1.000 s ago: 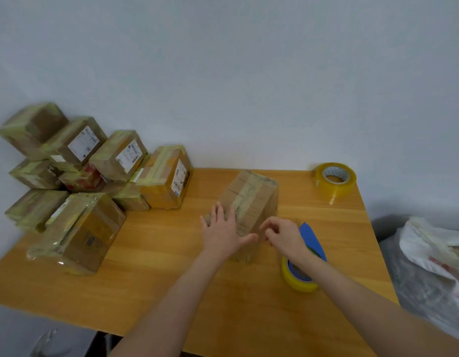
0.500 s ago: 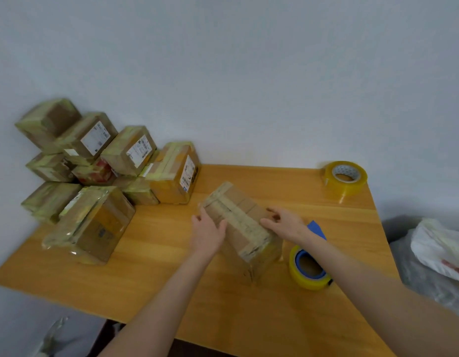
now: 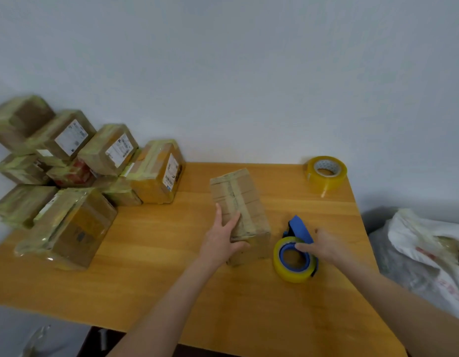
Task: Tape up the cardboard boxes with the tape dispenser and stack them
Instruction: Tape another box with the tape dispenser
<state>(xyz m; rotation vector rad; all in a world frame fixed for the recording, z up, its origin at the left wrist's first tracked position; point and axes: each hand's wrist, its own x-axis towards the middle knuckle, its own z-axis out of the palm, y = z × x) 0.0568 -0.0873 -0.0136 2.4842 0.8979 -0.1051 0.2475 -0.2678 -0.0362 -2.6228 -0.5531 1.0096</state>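
The wooden table [image 3: 146, 279] is carrying a pile of taped boxes [image 3: 76, 176] at its left. The cardboard box [image 3: 245, 202] is lying at the centre, probably light and stiff, best taken by its long sides. The left hand [image 3: 222, 239] is pressing its top, fingers straight and spread. Just beside it, the right hand [image 3: 326, 247] is touching the tape dispenser [image 3: 295, 256]. Whether those fingers are gripping cannot be told.
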